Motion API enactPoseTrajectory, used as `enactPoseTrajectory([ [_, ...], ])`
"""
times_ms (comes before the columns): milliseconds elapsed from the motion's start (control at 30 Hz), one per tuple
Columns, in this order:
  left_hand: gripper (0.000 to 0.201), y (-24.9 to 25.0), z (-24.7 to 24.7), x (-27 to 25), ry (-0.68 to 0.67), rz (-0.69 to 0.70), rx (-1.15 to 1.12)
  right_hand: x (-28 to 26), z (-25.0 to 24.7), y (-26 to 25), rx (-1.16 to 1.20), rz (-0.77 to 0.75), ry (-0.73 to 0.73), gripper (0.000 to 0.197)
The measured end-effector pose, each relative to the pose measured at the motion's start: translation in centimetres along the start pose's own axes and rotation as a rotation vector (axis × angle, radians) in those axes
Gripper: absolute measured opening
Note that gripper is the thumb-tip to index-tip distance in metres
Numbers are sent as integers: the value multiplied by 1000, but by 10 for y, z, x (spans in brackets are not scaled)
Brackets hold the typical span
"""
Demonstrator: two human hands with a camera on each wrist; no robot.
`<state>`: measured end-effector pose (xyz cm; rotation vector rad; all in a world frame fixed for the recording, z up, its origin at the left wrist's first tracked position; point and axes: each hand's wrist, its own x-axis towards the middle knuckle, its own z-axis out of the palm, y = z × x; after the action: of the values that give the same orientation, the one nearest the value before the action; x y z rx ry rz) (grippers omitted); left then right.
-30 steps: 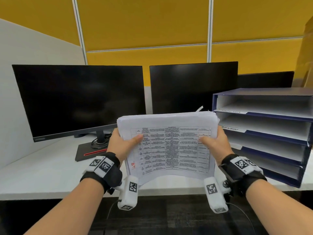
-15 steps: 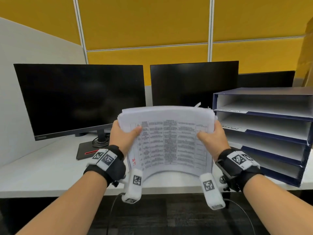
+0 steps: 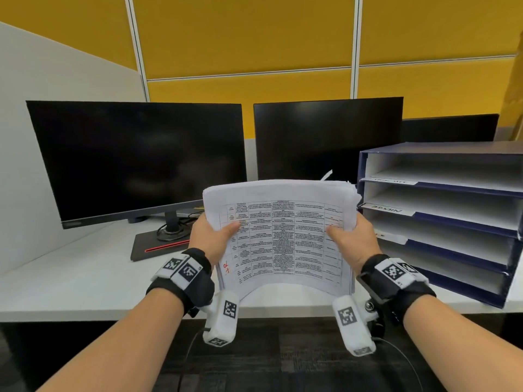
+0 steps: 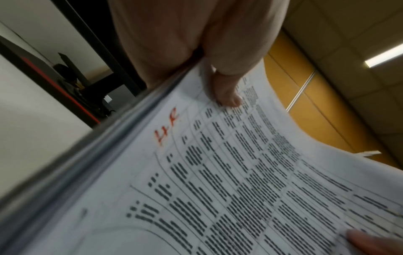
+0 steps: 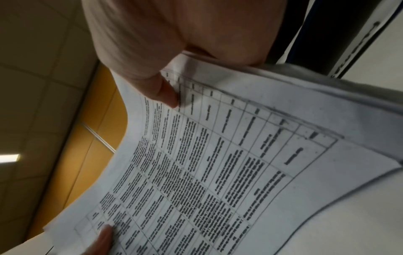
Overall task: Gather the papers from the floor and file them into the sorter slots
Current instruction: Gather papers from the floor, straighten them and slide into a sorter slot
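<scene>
Paper stack [image 3: 283, 239] is held in the air over the desk [image 3: 70, 278] edge, just left of the sorter [image 3: 441, 222]. Left hand [image 3: 210, 240] and right hand [image 3: 352, 241] each pinch a side edge, thumbs on the top sheet, fingers hidden underneath. Stack looks thick but floppy (it bows in the middle), and loose sheets would likely slide. Better to grip the side edges firmly, support from below. Two monitors [image 3: 135, 159] stand behind, clear of the way; slots look open, one labelled ADMIN.

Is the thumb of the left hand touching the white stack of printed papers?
Touching. The left wrist view shows the left hand's thumb pressed flat on the top sheet of the white stack of printed papers.
</scene>
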<state>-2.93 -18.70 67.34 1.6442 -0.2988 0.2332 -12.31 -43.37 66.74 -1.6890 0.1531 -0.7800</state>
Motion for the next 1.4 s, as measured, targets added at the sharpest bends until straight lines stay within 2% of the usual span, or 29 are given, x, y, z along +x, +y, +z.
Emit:
enactPoseTrajectory([
  [133,29,8,-3,3,54,37,5,0,-2,-1,35,-25,41,30],
  [300,45,1,-10,-2,-11,-29,36,-3,-6,4,0,42,-65,44],
  [433,56,5,-11,2,45,-21,-11,5,-7,-3,36,26,41,39],
  [567,31,10,-7,1,62,-20,7,5,-7,-6,-22,2,-21,30],
  [633,29,16,-4,1,99,15,35,7,-8,-7,-59,12,-43,35],
  [700,29,29,-5,3,130,72,77,12,-11,-14,-161,11,-13,48],
  [767,31,47,-7,5,118,123,112,17,-14,-29,-495,-99,126,76],
  [833,30,64,-7,5,84,181,161,16,-13,-53,-860,-379,216,95],
  [867,28,72,-5,4,70,208,195,16,-8,-68,-978,-527,176,96],
  [900,26,78,-3,3,56,224,221,18,-1,-79,-1058,-620,87,93],
  [933,26,84,0,1,46,237,237,18,7,-91,-1098,-652,-24,87],
  [967,26,88,2,-2,33,249,251,20,16,-99,-1093,-610,-144,79],
  [1033,25,95,5,-8,-7,281,286,25,24,-114,-1015,-423,-326,62],
  [1133,26,104,-1,-14,-68,296,324,31,18,-132,-910,-240,-439,54],
  [1200,27,112,-4,-16,-81,314,333,31,14,-137,-863,-219,-476,40],
  [1267,31,123,-5,-17,-58,354,329,28,14,-137,-799,-232,-423,27],
  [1333,47,133,-5,-15,13,385,336,26,15,-133,-693,-242,-342,21],
  [1400,74,137,-11,-8,116,387,335,26,10,-127,-564,-223,-291,21],
])
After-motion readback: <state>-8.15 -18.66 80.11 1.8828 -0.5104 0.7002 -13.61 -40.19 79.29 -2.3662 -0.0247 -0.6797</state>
